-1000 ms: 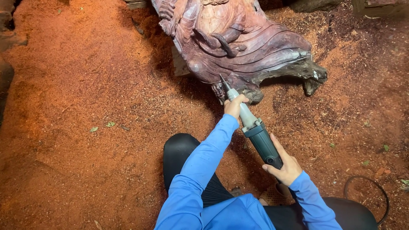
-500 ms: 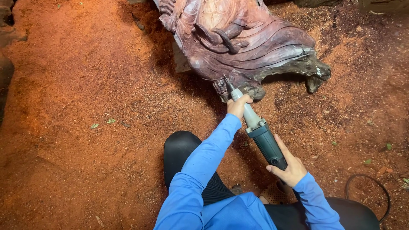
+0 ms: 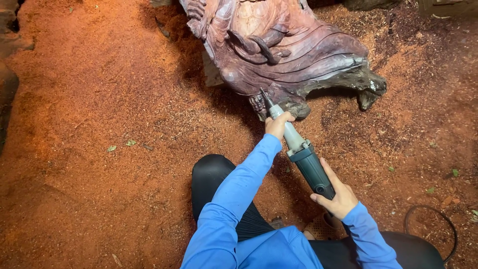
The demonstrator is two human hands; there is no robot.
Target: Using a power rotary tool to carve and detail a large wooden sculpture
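I look down on a floor of reddish sawdust (image 3: 89, 99) with a dark purple-brown wood carving (image 3: 294, 55) lying at the top of the view, its surface cut in long flowing ridges and curls.

My left hand (image 3: 278, 124) is clenched round the pale grey neck of a power carving tool (image 3: 303, 157), close behind the thin bit. The bit's tip sits against the lower edge of the carving, right where a small ridged detail juts out; I cannot tell how deep it goes. My right hand (image 3: 336, 197) grasps the rear of the tool's dark teal body, fingers wrapped over the top and thumb on the near side. The tool runs on a slant from that hand up and left to the carving.

Both arms are in bright blue sleeves (image 3: 239, 199), and dark trousers (image 3: 214, 174) show at the knee below the left arm. A tan sandal (image 3: 321, 230) peeks out just under the right wrist.

A black cable (image 3: 438, 219) loops on the sawdust at lower right, well apart from the carving. A few small green leaves (image 3: 122, 145) lie on the floor to the left. I see no packages, labels or signs; the one label-like patch on the tool's body is too small to make out.
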